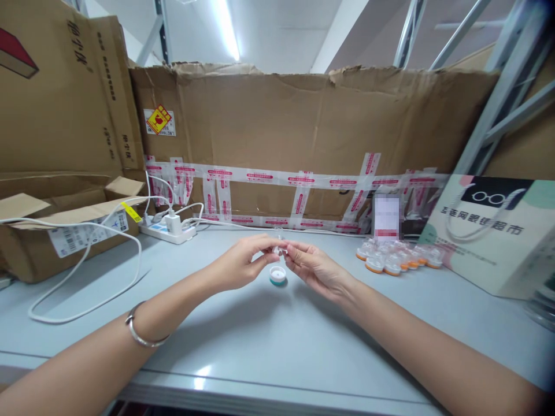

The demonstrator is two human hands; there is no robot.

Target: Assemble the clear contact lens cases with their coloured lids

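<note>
My left hand and my right hand meet above the middle of the table, both closed in a pinch. Between their fingertips is a small clear and whitish plastic piece; my fingers cover much of it, so its kind cannot be made out. Just below, a round white cap with a teal rim lies on the table with its hollow side up, apart from both hands. Off to the right stands a cluster of several clear plastic pieces with orange bases.
A phone-like screen leans upright behind the cluster. On the right stands a paper bag. To the left are an open carton, a power strip and a looping white cable. A large taped cardboard sheet closes off the back.
</note>
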